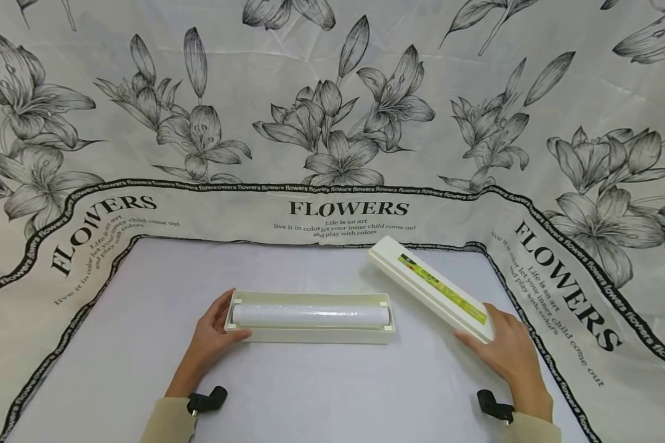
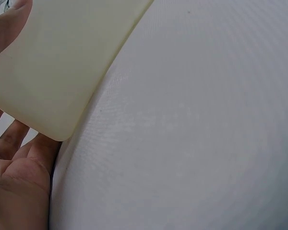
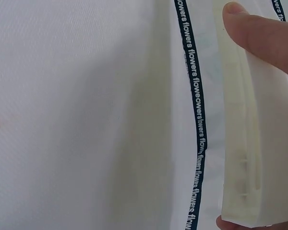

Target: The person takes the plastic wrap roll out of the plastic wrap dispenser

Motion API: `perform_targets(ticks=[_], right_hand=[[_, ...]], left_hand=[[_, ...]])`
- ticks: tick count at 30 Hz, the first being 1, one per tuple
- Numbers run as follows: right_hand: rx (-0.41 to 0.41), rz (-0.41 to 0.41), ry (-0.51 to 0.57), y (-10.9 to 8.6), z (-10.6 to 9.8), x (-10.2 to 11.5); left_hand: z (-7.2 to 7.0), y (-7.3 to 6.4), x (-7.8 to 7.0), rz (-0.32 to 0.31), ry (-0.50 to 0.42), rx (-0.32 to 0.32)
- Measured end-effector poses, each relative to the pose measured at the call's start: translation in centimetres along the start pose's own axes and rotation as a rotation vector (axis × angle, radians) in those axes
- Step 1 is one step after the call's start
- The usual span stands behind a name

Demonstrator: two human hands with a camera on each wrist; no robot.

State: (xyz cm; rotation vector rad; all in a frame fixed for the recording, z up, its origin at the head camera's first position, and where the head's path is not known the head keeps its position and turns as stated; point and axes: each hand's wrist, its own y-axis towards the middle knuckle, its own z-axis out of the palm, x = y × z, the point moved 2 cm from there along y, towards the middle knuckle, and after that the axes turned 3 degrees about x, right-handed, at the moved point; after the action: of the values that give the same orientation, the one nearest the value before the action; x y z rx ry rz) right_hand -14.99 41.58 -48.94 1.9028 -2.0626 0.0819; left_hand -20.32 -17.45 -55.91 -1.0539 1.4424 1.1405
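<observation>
A cream plastic wrap dispenser box [image 1: 316, 336] lies lengthwise on the white table, its top off. Inside it rests a roll of plastic wrap [image 1: 310, 315], shiny and clear-white. My left hand [image 1: 213, 329] grips the box's left end, thumb on the front edge and fingers behind; the left wrist view shows that end of the box [image 2: 53, 72] close up. On the right, my right hand [image 1: 507, 344] holds the dispenser's long lid [image 1: 421, 289] by its near end, tilted diagonally. A yellow-green label [image 1: 442, 288] runs along the lid. In the right wrist view the lid's underside [image 3: 240, 143] shows ridges.
A white cloth covers the table [image 1: 310, 394]. Behind and at both sides hangs a flower-printed curtain [image 1: 338, 123] with a black lettered border. Black wrist mounts [image 1: 207, 400] sit on both sleeves.
</observation>
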Motion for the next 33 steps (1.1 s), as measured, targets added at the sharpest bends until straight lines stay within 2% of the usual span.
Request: perform_targets(ticks=[16, 25, 33], right_hand=[[-0.084, -0.024, 0.015, -0.4, 0.0, -1.1], [-0.08, 0.003, 0.008, -0.7, 0.1, -1.6], [-0.053, 0.071, -0.005, -1.0, 0.4, -1.7]], left_hand=[[0.0, 0.0, 0.0, -0.01, -0.006, -0.001], [0.1, -0.1, -0.3, -0.003, -0.006, 0.004], [0.0, 0.0, -0.3, -0.024, 0.011, 0.002]])
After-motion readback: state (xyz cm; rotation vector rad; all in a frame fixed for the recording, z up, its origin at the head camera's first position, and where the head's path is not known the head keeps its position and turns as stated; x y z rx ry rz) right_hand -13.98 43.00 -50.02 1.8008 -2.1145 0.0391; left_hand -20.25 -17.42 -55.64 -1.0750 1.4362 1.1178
